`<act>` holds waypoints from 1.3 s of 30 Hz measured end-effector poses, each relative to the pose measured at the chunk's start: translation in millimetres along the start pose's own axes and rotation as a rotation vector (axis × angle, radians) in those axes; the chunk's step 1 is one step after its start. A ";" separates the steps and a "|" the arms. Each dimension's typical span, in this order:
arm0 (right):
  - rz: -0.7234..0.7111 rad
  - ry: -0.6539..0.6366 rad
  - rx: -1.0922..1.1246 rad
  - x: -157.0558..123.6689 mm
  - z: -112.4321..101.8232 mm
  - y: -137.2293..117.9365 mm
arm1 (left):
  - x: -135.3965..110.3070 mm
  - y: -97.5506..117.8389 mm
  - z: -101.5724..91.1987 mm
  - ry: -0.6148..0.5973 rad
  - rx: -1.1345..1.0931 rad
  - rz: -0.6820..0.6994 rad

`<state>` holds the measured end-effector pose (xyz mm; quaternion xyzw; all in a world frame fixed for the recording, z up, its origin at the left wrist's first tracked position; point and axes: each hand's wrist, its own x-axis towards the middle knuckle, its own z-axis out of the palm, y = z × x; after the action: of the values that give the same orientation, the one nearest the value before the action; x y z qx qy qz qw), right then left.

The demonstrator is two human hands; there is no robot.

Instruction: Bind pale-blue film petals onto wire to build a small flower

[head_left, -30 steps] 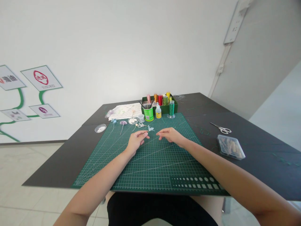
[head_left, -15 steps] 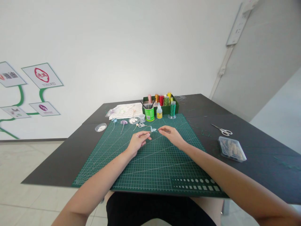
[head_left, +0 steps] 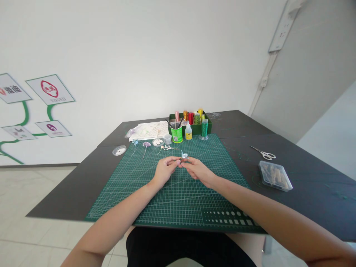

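Observation:
A small pale blue fabric flower (head_left: 184, 155) stands up between my fingertips, over the middle of the green cutting mat (head_left: 178, 200). My left hand (head_left: 166, 170) pinches at its base from the left. From the right, my right hand (head_left: 198, 171) closes thumb and fingers on the same spot, so the fingertips of both hands meet. The stem is mostly hidden behind the fingers. Just beyond lie small white-handled scissors (head_left: 167, 147) and a little flower on a stem (head_left: 161, 148).
Behind stand a green can of tools (head_left: 177, 135), a glue bottle (head_left: 188, 132), a green thread spool (head_left: 204, 129) and a box of spools (head_left: 190, 119). Finished-looking flowers (head_left: 146, 144) lie left. Larger scissors (head_left: 264, 153) and a clear plastic case (head_left: 275, 175) lie right.
My right hand has moved left and down to meet my left hand. The blue flower has shifted slightly right and stands more upright.

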<state>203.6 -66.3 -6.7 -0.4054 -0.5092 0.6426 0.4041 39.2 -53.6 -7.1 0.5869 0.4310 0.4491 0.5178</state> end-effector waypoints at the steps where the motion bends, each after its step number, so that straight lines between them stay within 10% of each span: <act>1: -0.016 0.035 -0.012 0.4 0.4 0.4 | -0.6 1.0 0.6 0.005 -0.017 -0.010; 27: -0.130 0.080 -0.157 8.0 -7.4 3.3 | 7.0 -7.1 -5.7 0.079 0.073 -0.084; 39: -0.221 0.084 -0.131 1.8 -16.8 -13.9 | 0.8 -11.1 -5.5 -0.199 0.493 -0.038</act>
<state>220.1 -57.0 4.2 -0.3988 -0.5742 0.5422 0.4661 33.6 -50.7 -17.8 0.7283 0.4853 0.2611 0.4073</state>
